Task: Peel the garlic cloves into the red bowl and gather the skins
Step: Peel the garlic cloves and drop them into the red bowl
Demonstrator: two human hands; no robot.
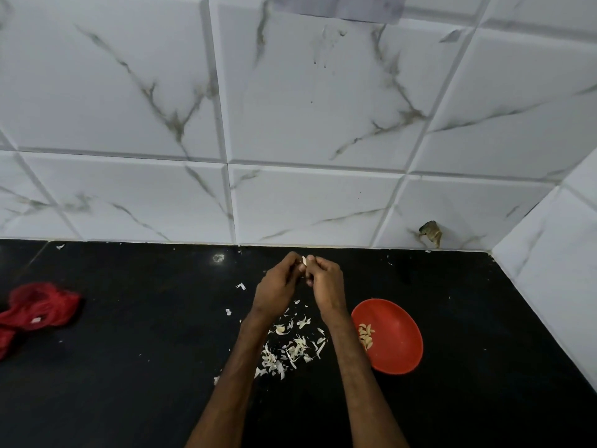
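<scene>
Countertop [129, 367] was black, polished stone-like, faintly reflective. Wall tiles [307, 108] were glossy white ceramic, grey-veined. Red bowl [397, 344] looked smooth matt plastic. Skins [290, 347] were thin, papery. Red cloth [38, 308] was soft, crumpled.

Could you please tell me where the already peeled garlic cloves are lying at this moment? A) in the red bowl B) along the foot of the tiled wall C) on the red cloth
A: the pale peeled cloves lie clustered inside the red bowl, just right of the right forearm, while the left hand and right hand pinch one more garlic clove between them.
</scene>
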